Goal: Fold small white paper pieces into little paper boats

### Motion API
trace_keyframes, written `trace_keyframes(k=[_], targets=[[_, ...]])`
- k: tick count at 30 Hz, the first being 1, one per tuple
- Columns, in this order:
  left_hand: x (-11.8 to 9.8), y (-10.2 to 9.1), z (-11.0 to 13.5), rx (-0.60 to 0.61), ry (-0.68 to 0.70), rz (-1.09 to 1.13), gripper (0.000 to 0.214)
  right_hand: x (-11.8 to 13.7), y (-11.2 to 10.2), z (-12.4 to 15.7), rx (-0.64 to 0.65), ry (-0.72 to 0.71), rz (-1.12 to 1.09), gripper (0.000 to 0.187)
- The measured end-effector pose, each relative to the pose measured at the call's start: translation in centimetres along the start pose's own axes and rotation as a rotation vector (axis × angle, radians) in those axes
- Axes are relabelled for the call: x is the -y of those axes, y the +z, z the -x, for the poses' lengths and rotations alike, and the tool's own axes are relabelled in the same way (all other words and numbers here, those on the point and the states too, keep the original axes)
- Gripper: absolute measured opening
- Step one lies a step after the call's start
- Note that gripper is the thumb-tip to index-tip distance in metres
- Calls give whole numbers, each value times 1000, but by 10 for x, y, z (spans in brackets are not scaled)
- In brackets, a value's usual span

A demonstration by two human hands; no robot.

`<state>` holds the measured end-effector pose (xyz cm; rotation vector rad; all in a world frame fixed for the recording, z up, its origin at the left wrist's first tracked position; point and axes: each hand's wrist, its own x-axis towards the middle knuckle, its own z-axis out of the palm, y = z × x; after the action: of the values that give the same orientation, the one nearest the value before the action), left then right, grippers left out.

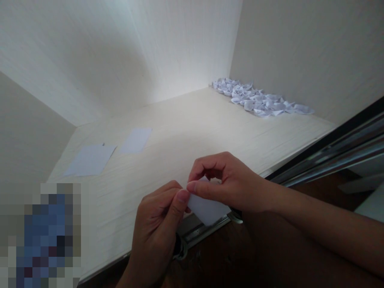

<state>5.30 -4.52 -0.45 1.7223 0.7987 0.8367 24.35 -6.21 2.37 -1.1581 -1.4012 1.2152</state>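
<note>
Nearest, at 6 o'clock: left hand [156, 232] and right hand [231, 184], both pinched shut on one small white paper piece [207, 210], thumbs and forefingers meeting at its top edge, over the front rim of the shelf. Beyond, pale wooden shelf board [195, 132] between white walls. At 1 o'clock, against the right wall, heap of folded white papers [258, 100]. At 10 o'clock, two flat paper sheets, larger [90, 160], smaller [136, 140]. At 7 o'clock, blurred patch.
</note>
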Motion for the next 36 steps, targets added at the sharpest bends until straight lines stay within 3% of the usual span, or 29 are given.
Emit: trace_keyframes(k=[5, 10, 18, 25, 29, 32, 36], targets=[[0, 0, -2, 15, 36, -31, 42, 1, -2, -1, 73, -77, 166, 18], [-7, 2, -5, -45, 75, -176, 42, 1, 0, -3, -26, -244, 305, 15], [-11, -1, -7, -19, 76, -187, 43, -2, 1, -1, -103, -362, 335, 17], [-10, -1, -6, 119, 101, -168, 42, 3, -1, -4, -253, -320, 286, 18], [-8, 1, -4, 234, 99, -204, 42, 9, -8, -10, -519, -249, 56, 18], [-8, 2, -5, 174, 106, -183, 34, 10, -9, -13, -589, -195, -78, 17], [-3, 6, -6, 0, 64, -72, 17, 7, -4, -13, -484, -87, -137, 20]])
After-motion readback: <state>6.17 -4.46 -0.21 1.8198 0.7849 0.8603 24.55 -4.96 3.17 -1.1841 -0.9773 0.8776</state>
